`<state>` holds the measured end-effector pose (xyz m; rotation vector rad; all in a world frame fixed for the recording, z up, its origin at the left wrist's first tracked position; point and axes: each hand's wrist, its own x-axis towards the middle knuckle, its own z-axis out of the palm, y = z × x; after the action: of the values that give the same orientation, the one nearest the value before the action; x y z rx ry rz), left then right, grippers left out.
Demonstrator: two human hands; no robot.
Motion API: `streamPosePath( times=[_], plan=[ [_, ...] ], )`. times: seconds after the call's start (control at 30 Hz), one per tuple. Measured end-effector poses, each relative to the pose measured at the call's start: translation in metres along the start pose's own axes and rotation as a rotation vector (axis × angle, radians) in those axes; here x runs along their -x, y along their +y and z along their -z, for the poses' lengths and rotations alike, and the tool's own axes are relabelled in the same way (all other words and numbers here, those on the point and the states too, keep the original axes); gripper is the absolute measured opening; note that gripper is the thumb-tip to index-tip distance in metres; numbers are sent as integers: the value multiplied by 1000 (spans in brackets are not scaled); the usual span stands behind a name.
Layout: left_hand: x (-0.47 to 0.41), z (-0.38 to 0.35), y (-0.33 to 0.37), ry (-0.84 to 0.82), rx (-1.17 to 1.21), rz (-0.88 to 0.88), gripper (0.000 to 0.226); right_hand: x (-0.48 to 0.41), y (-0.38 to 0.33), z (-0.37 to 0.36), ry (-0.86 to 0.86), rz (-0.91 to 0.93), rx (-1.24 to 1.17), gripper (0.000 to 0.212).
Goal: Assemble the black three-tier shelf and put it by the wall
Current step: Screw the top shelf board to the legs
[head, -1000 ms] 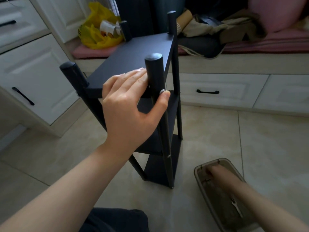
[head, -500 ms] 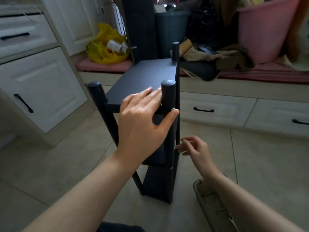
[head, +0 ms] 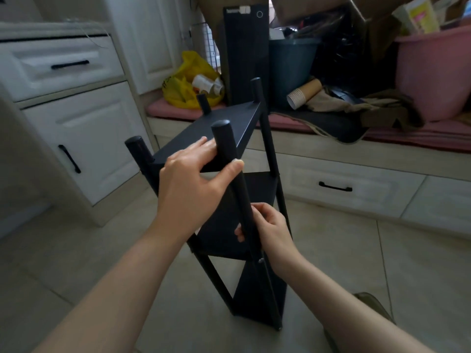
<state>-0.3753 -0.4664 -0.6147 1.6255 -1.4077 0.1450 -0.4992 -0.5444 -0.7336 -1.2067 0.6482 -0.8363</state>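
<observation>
The black shelf [head: 242,115] stands between your hands, long axis upright and slightly tilted. Your left hand [head: 188,184] clamps its near post [head: 225,146] at the top tier, thumb round it, fingers flat above. Your right hand [head: 270,225], lower, curls around that post at the middle tier; anything pinched there is hidden.

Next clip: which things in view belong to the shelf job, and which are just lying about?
Job: black shelf, left hand gripping its near post, right hand at that post lower down.
Lying about: yellow bag, paper cups, pink tub, dark bin.
</observation>
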Motion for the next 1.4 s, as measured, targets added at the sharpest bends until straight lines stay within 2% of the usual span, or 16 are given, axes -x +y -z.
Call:
streamPosePath(
  times=[0.13,0.37,0.53,0.63,0.9,1.17,1.4],
  plan=[
    [-3,15,-15,29,35,32,25,-12,3,-16,-29,-2,22,21],
    [-4,35,-50,99,35,170,20,-33,-1,-35,-69,45,168,16],
    [26,33,-89,155,171,334,12,-49,13,-39,-47,50,289,13],
    [52,23,-114,187,273,451,19,-54,30,-36,-64,37,360,11],
    [129,-31,-172,192,465,759,8,-53,94,-9,-49,-38,554,7],
    [194,-97,-199,126,568,984,49,-48,148,39,-47,-141,779,7],
    [229,-129,-208,108,581,1066,56,-43,173,63,-66,-206,868,9]
  ],
)
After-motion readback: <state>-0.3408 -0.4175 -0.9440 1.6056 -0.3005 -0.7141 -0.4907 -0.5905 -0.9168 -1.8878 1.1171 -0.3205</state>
